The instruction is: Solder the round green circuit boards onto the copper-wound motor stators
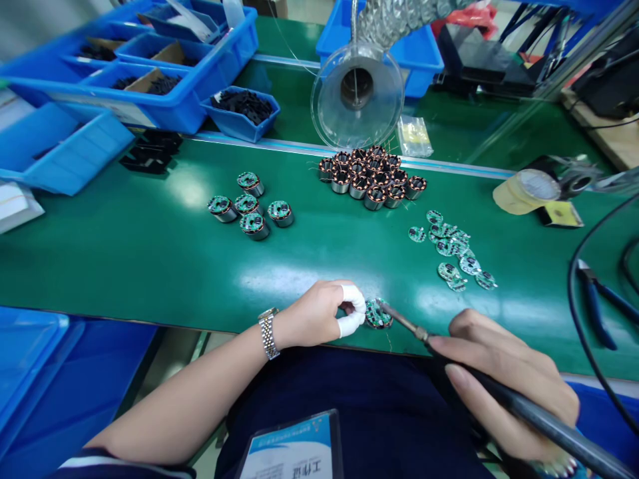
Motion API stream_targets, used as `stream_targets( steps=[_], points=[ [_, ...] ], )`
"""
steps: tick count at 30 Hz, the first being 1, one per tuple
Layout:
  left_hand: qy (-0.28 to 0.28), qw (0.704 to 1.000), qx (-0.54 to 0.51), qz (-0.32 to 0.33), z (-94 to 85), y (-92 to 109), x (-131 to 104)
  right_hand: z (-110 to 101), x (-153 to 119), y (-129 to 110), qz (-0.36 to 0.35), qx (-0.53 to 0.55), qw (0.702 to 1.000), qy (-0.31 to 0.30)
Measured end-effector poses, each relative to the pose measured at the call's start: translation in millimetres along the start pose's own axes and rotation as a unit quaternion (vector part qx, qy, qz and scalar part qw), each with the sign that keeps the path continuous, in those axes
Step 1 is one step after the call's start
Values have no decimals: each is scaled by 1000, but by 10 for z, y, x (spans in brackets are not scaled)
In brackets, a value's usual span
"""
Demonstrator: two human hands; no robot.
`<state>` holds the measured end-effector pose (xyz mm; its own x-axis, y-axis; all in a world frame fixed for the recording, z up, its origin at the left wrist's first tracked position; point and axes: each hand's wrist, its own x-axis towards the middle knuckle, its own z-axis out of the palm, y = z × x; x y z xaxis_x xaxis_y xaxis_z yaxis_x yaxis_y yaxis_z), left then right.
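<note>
Near on the desk (164,279), the circuit board (377,316) lies just right of the left hand (319,313), narrowed, its hold unclear; the right hand (519,379), farther, grips a soldering iron (407,324).

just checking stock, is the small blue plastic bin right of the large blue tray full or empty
Nearly full: the bin holds black parts heaped near its rim.

A round green circuit board (378,315), dotted with small components, lies just beyond the white-covered fingertips of the left hand (319,313), a thin strand showing near its lower edge. A dark-handled soldering iron (526,408) slants through the grip of the right hand (514,372), its handle extending behind the fingers, its slim metal tip reaching ahead to the board's upper side.
</note>
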<state>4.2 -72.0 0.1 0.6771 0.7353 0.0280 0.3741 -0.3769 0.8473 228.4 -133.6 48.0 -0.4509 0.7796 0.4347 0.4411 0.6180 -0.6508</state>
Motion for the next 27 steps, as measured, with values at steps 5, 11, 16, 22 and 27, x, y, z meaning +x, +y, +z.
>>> stream_targets(
  steps=[5, 11, 16, 22, 27],
  points=[
    [2, 1000, 6, 4, 6, -2, -6, 103, 36, 185, 24, -28, 999, 4],
    [5, 999, 33, 13, 1, -3, -1, 278, 219, 403, 4, 21, 984, -175],
    [54, 997, 51, 15, 34, 7, -116, 290, 182, 458, 26, 20, 981, -192],
    [93, 991, 89, 32, 353, 109, -324, 371, -3, 411, 65, -4, 992, -104],
    [121, 991, -51, -36, 474, 152, -275, 458, -77, 373, 61, -31, 997, -39]
  ],
)
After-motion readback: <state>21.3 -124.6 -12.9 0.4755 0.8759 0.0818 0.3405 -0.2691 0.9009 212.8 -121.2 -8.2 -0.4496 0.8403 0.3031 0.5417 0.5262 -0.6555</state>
